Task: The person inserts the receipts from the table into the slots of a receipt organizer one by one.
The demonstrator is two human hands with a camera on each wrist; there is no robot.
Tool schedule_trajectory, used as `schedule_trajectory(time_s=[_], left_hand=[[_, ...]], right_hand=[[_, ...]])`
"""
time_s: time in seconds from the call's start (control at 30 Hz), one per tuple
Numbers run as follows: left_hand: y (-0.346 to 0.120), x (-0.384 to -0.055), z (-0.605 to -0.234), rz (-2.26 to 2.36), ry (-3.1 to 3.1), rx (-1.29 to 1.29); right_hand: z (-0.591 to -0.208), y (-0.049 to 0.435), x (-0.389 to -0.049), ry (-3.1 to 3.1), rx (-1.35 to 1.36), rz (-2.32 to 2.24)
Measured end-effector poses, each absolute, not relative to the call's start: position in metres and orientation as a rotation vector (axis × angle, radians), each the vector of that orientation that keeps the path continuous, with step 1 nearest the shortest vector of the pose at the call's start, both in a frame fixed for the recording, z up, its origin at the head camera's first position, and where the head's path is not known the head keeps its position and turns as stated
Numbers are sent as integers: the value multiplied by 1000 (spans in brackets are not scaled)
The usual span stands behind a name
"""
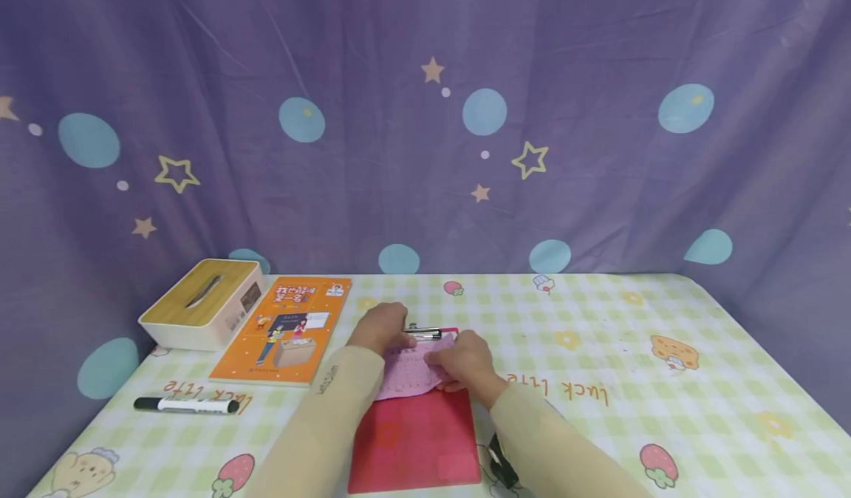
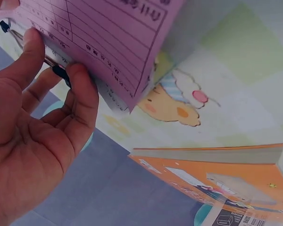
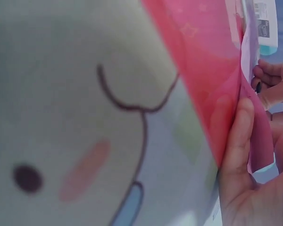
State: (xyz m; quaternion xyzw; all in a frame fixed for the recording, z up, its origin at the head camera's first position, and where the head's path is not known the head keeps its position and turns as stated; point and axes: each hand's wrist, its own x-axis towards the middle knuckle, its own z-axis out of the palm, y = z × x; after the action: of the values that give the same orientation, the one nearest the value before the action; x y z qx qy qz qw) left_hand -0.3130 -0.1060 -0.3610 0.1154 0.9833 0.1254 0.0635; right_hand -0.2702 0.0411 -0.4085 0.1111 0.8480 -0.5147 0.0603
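Observation:
A translucent red clipboard [image 1: 415,439] lies on the table in front of me, its metal clip [image 1: 423,333] at the far end. Pink printed paper [image 1: 408,372], with ruled lines, covers the board's upper part and bends up at the right. My left hand [image 1: 382,329] is at the clip; in the left wrist view its thumb and fingers pinch the clip's wire lever with black tips [image 2: 61,73]. With my right hand [image 1: 465,363] I grip the paper's right edge beside the board. The right wrist view shows a fingertip through the red plastic. A paler sheet shows beneath the pink one.
An orange book [image 1: 282,332] lies left of the clipboard, next to a white tissue box [image 1: 202,306] with a wooden lid. Nearer me on the left is a black-and-white marker [image 1: 186,406]. A black object [image 1: 501,465] sits partly behind my right sleeve. A purple curtain [image 1: 425,151] hangs behind.

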Motion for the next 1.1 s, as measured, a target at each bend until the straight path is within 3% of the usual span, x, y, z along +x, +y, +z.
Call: schedule_trajectory(time_s=[0.53,1.1], left_hand=[[-106,-322,-349,403,2856,224],[-104,-320,-348,350,2888,264]], right_hand=[[-409,44,-276,2483,374,-1625],[-407,42,-274,2536,373,-1581]])
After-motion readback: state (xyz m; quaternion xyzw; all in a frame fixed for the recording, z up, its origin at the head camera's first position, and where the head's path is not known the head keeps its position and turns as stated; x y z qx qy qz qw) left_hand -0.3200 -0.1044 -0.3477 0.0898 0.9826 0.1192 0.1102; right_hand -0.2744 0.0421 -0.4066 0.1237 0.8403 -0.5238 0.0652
